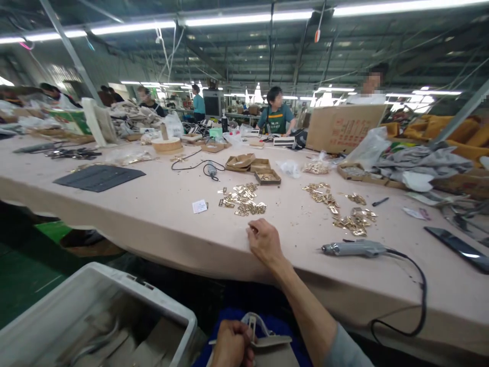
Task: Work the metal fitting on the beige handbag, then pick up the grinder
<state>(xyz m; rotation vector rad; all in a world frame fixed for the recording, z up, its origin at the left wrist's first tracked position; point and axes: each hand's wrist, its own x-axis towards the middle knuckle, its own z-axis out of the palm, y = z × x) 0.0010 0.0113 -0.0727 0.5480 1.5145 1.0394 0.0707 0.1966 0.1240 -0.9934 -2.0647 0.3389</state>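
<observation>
Two heaps of gold buckles (244,200) on long pink desk (160,214), busy factory hall; right hand (263,242) fingers curled together at edge, left hand (232,345) clamped on strap (273,340).

No text can be read for certain. The cardboard box (344,133) at the far edge of the tabletop (160,214) carries red printing on its near face — lines of characters and a few marks, all too blurred to make out. A small white card (199,206) near the front edge bears dark print that is too small to tell. A person seated beyond the far edge wears a green apron (278,122) with pale lettering on the chest — unreadable. A green-and-white carton (71,121) toward the far left corner shows printing, also illegible.
</observation>
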